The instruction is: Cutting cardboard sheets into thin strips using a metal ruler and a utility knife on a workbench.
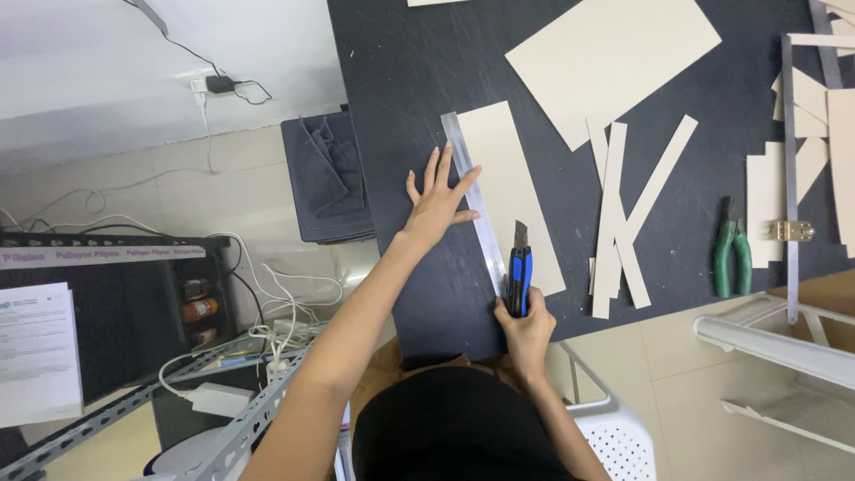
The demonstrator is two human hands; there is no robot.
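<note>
You are looking straight down at a dark desk (410,80). A long metal ruler (474,203) lies on it, its long axis running from the far left to the near right, slightly slanted. It sits along the left edge of a tall beige card (521,191), which lies with the same slant, its long side running away from you.

Your left hand (438,200) is spread flat, fingers open and pointing away, pressing on the ruler about midway along it. The palm rests on the desk just left of the ruler, and the fingertips reach across it to the card's edge.

Your right hand (525,325) is closed around a blue and black knife (519,272), at the near end of the ruler. The knife points away from you, its blade tip against the ruler's right edge, on the card. This hand sits at the near edge of the desk, nearer to you than the left hand.

To the right of the card lie several narrow beige strips (619,223), crossing each other. A large beige sheet (614,58) lies at the far side. Green-handled pliers (732,249) lie well to the right, beside a second long ruler (789,160). On the floor to the left, a folded dark cloth (329,174) rests on a dark box.
</note>
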